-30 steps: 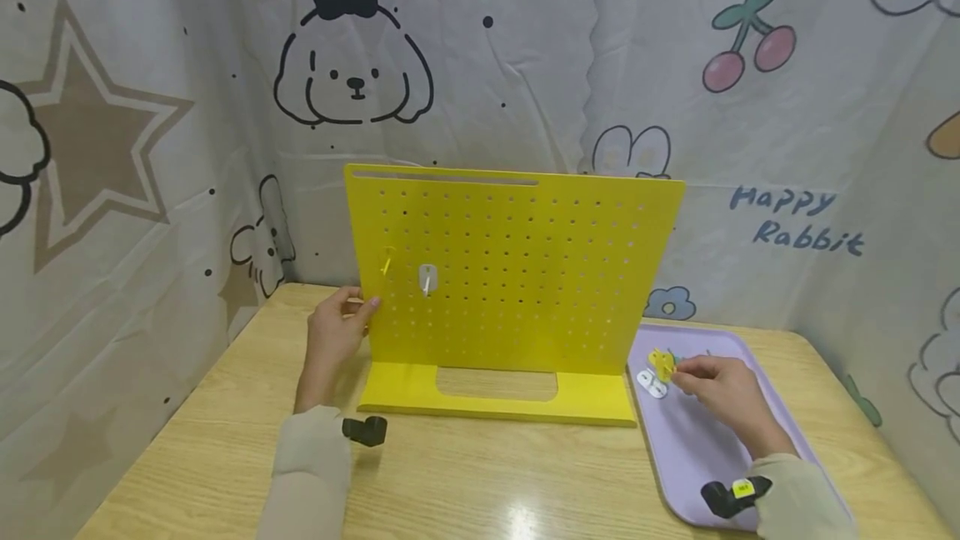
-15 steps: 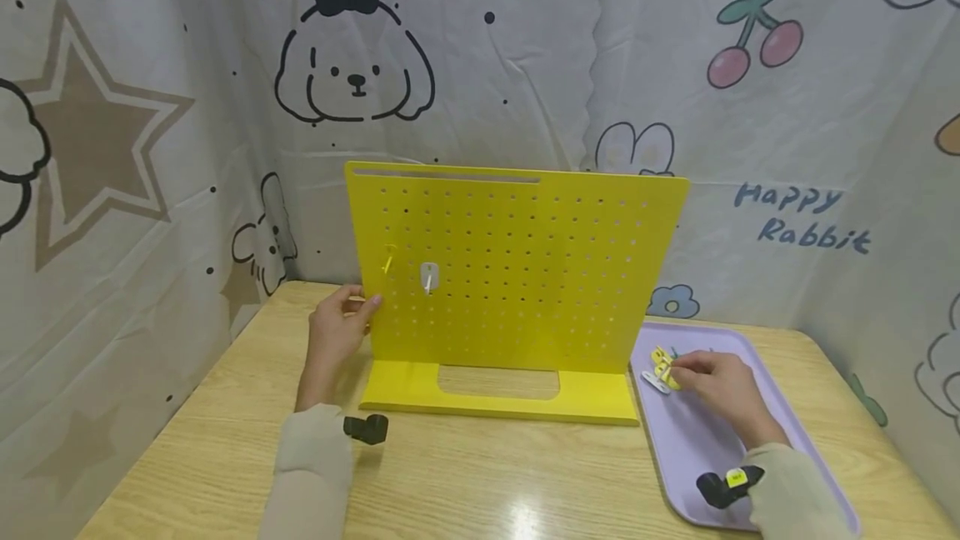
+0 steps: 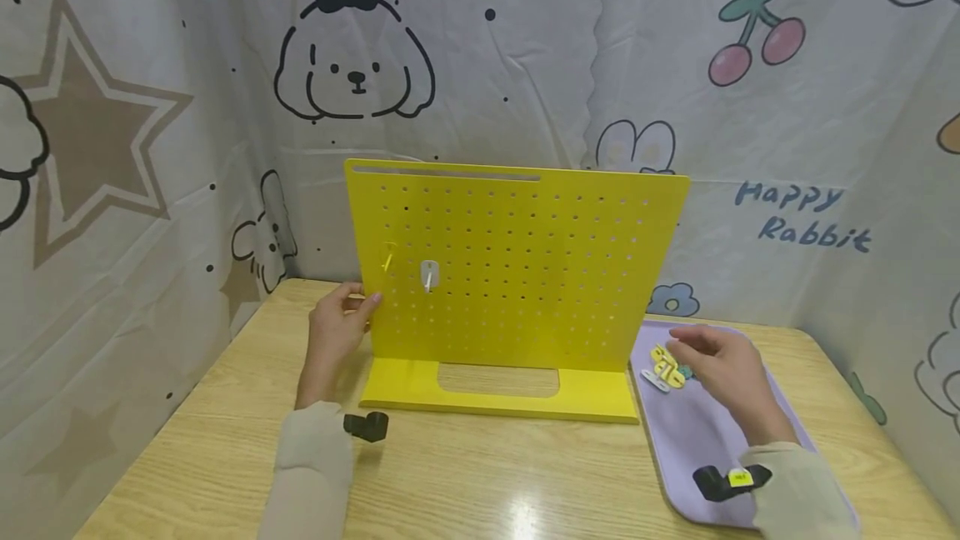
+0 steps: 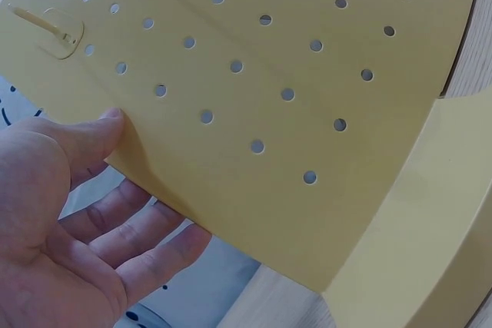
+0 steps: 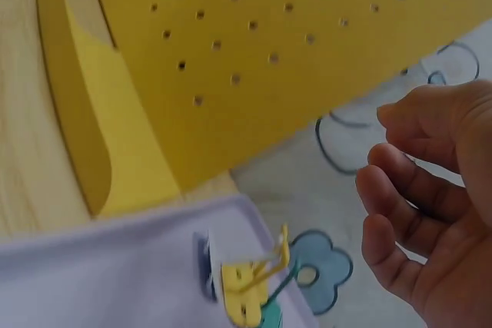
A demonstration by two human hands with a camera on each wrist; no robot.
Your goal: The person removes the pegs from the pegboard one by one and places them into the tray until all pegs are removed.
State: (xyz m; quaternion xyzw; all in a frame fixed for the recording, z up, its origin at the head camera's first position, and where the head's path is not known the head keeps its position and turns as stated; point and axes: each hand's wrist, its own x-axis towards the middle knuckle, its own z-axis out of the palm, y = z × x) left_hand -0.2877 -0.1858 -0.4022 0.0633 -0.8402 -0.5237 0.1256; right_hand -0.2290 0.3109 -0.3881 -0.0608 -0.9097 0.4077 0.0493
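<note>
A yellow pegboard point(image 3: 517, 340) stands upright on its flat base. My left hand point(image 3: 341, 325) grips its left edge; in the left wrist view the thumb point(image 4: 104, 130) lies on the front face and the other fingers reach behind. A yellow hook point(image 3: 387, 258) and a white hook point(image 3: 429, 275) are mounted on the board's left part. Over the lilac tray point(image 3: 690, 461) at the right hovers my right hand point(image 3: 720, 369), fingers loosely curled and holding nothing. Close to its fingertips, yellow hooks point(image 3: 666, 367), a white hook point(image 3: 656, 382) and a green hook point(image 3: 686, 372) lie clustered.
The wooden table point(image 3: 450, 473) extends in front of the board. Behind and at both sides hangs a printed curtain point(image 3: 525, 57). A cutout point(image 3: 498, 382) in the board's base shows the table through it.
My right hand has withdrawn from the hooks, upward and slightly away, leaving them in the tray with the green one more visible. The hooks shifted slightly earlier. My left hand keeps its grip.
</note>
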